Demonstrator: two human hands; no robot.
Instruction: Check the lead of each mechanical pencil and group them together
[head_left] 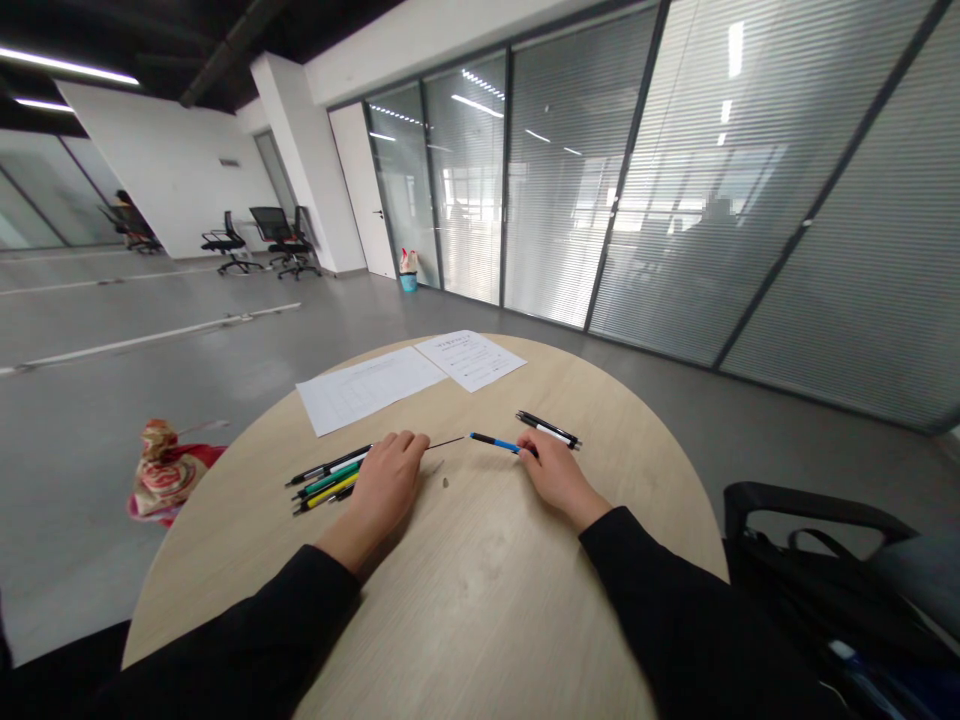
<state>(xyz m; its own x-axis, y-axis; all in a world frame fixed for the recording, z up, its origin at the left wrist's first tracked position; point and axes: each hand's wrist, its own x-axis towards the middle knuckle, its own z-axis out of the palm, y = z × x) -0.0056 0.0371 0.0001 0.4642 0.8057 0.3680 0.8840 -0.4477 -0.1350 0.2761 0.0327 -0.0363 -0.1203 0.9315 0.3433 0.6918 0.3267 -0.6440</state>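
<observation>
Centrally in the frame, over a round wooden table (487, 610), two bare hands worked close together. The left hand (386, 475) was narrowed on a thin dark rod (445, 442), its pale tip pointing right. The right hand (559, 475) pinched a blue-and-black pen (493, 441), black end leftward; the rod's tip stood just beside that end, apparently short of touching. Fingers hid the pen's other end.

Crowding the left hand: a cluster of pens (328, 482), black, white, green and yellow, lay left of centre, right ends covered by the hand. Just behind the right fingers, a black-and-white pair of pens (551, 428). Below the rod, on bare wood, a small greyish bit (445, 483), too small to identify.

Two sheets, a wide form (371, 387) and a printed page (472, 360), occupied the table's far edge. Lower left of that, a red-and-tan bag (161, 475) sat on the floor; at lower right, a black chair (817, 495). Upper right: blind-covered glass panels (577, 200).
</observation>
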